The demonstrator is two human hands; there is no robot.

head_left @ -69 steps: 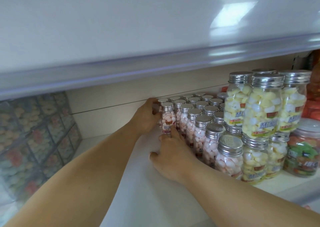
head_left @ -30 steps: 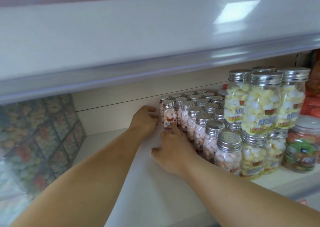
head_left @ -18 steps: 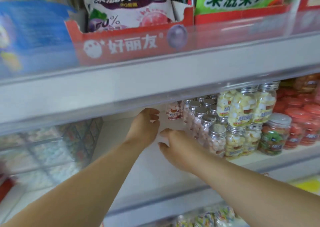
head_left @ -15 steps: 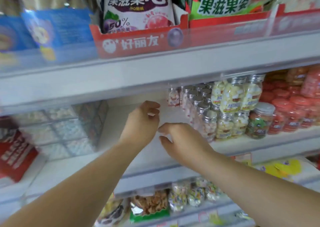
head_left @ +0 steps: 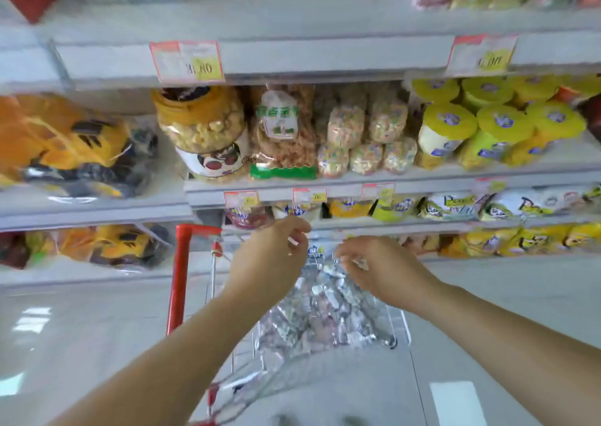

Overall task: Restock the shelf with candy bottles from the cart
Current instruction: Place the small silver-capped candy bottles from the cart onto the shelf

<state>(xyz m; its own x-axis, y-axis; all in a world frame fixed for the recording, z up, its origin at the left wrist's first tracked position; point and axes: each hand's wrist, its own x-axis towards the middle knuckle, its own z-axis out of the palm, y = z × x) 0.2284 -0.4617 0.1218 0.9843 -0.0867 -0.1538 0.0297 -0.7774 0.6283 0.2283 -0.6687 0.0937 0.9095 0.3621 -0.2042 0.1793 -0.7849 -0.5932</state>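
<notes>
The bottles (head_left: 320, 312) lie heaped inside the cart (head_left: 178, 279). Above it the left hand (head_left: 270, 258) is loosely curled and empty. The right hand (head_left: 382, 271) curls down toward the heap, and blur hides whether it holds one.

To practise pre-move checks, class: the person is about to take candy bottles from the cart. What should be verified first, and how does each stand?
1. Left hand free: ok, holds nothing.
2. Right hand free: cannot tell, fingertips blurred.
3. Candy bottles in cart: ok, a heap lies there.
4. Hands over the cart: ok, both above its basket.
5. Single bottle picked out: cannot tell, too blurred.
</notes>
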